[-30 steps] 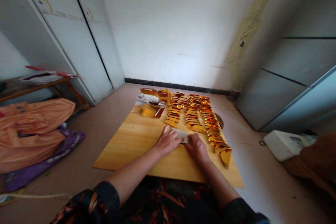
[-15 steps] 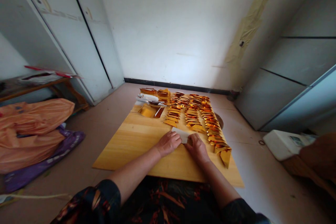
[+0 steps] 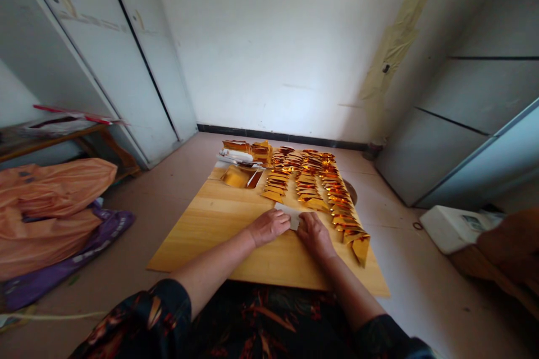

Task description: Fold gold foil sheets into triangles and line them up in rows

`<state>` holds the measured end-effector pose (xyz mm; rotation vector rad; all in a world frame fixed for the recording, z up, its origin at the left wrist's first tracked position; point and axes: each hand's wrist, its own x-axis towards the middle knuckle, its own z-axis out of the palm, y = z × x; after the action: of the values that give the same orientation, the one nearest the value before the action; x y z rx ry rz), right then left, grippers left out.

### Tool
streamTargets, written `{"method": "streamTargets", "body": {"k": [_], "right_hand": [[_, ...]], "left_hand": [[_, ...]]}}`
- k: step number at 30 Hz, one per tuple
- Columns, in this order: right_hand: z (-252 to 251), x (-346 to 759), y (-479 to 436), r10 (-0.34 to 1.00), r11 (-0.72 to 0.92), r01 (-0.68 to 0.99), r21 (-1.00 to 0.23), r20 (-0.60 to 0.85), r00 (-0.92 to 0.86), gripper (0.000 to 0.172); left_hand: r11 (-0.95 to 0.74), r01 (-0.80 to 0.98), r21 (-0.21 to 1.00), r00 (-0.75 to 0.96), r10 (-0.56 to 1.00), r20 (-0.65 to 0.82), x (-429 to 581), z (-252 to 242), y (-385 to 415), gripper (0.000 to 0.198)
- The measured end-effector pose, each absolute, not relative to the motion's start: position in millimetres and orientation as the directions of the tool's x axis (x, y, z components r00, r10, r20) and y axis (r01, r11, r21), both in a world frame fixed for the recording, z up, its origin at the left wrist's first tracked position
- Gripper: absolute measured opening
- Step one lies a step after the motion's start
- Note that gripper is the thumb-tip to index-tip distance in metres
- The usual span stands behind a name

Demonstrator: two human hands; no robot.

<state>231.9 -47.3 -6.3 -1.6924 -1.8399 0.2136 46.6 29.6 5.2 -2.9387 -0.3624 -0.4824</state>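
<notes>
A small sheet of paper (image 3: 290,214), pale side up, lies on the wooden board between my two hands. My left hand (image 3: 272,226) is closed on its left edge, fingers bent over it. On the opposite edge, my right hand (image 3: 312,231) grips the same sheet with curled fingers. Just beyond my hands stand rows of folded gold foil papers (image 3: 309,182), and one row runs down the right side of the board close to my right hand. Farther back on the left rests a stack of flat gold foil sheets (image 3: 236,177).
The wooden board (image 3: 197,235) sits low in front of me. Gold bundles and a white packet (image 3: 236,156) occupy its far left corner. Orange and purple bags (image 3: 54,196) lie on the floor at left. A white box (image 3: 452,230) stands at right, near grey cabinets.
Both hands stay on the paper sheet, with my fingers shifting slightly along its near edge. The whole view has moved a little. The foil rows look the same.
</notes>
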Motion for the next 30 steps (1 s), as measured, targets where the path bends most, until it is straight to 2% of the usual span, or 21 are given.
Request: {"method": "streamTargets", "body": {"k": [10, 14, 18, 24, 30], "right_hand": [[0.3, 235.2, -42.6, 0.978, 0.109, 0.844, -0.525, 0.208, 0.003, 0.012], [0.4, 233.4, -43.8, 0.979, 0.084, 0.855, -0.511, 0.203, 0.026, 0.020], [-2.2, 231.9, -48.4, 0.961, 0.132, 0.882, -0.453, 0.278, -0.001, 0.033], [-1.1, 234.0, -53.7, 0.949, 0.203, 0.938, -0.279, 0.294, -0.118, 0.027], [5.3, 234.4, -54.6, 0.947, 0.236, 0.952, -0.194, 0.267, -0.181, 0.026]], "left_hand": [[-0.963, 0.204, -0.177, 0.925, 0.130, 0.357, 42.0, 1.6, 32.9, 0.023], [-0.956, 0.238, -0.172, 0.922, 0.166, 0.350, 41.1, 0.1, 30.7, 0.023], [-0.960, 0.266, -0.086, 0.913, 0.222, 0.342, 40.1, -1.9, 28.0, 0.020], [-0.961, 0.270, 0.055, 0.908, 0.273, 0.318, 40.1, -0.9, 25.3, 0.019], [-0.945, 0.303, 0.121, 0.914, 0.324, 0.245, 43.1, 3.6, 21.7, 0.020]]}}
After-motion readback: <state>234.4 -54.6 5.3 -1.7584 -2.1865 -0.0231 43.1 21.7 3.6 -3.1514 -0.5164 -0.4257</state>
